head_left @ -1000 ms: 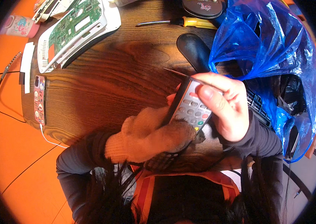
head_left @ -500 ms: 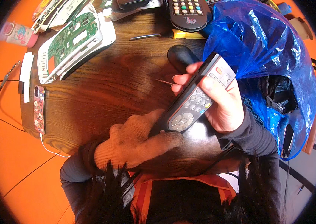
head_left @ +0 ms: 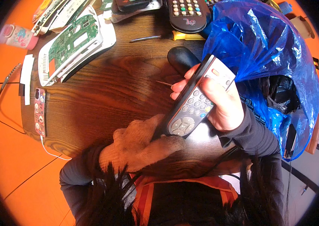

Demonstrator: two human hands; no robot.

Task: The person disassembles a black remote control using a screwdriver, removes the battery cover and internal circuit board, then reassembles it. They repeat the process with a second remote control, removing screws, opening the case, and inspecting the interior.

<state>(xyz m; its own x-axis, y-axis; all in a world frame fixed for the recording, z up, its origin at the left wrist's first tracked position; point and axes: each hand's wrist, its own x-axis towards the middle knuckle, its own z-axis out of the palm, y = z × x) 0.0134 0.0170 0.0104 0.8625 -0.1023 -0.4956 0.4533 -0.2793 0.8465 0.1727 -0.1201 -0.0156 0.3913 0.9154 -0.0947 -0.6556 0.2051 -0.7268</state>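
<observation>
A remote control [head_left: 193,105], dark with a silvery button face, is held slantwise above the table in both hands. My left hand [head_left: 138,143] wears a tan knit glove and grips the lower end, its thumb lying along the edge below the round direction pad. Bare, my right hand [head_left: 225,107] wraps round the upper half, thumb on the buttons and fingertips showing past the far side. Just beyond those fingertips lies a black screwdriver [head_left: 184,58], its thin shaft pointing left. The remote's back is hidden.
Green circuit board [head_left: 76,37] in white casing lies far left, near a phone [head_left: 40,113] on a white cable. A blue plastic bag [head_left: 265,45] bulges along the right. Another remote [head_left: 189,17], a yellow handle [head_left: 188,36] and a thin metal rod [head_left: 145,38] lie at the back.
The remote has shifted slightly left and down and turned a little more upright. Both hands keep their grip on it. Nothing on the table has been moved.
</observation>
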